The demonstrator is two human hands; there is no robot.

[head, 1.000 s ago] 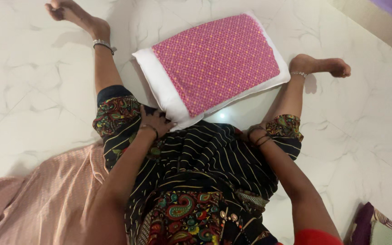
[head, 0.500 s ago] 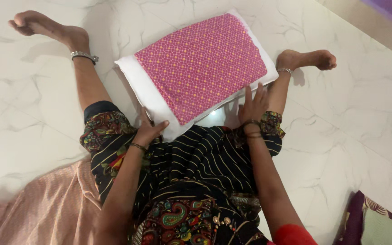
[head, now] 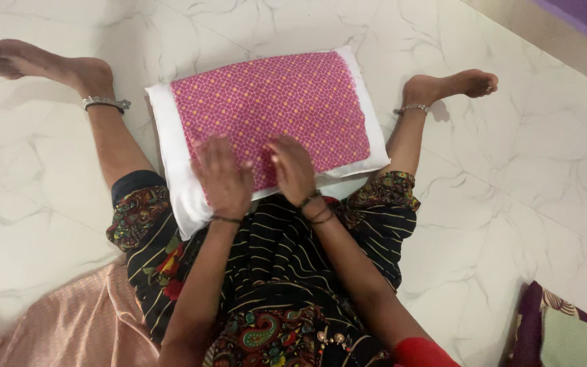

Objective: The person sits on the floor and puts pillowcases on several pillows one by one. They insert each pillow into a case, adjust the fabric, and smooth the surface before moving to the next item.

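While flat, left hand (head: 223,178), right hand (head: 293,168) press pink-covered pillow (head: 270,112).

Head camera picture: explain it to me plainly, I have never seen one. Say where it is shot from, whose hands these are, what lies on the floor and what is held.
The camera sits on a person's head and looks down, so you see that person's own arms and legs. They sit on a white marble floor, legs spread. Between the legs lies a white pillow with a pink patterned cloth on top. The left hand and right hand rest flat on the cloth, palms down; nothing is in either grip. A peach cloth lies at lower left, another cushion at lower right.
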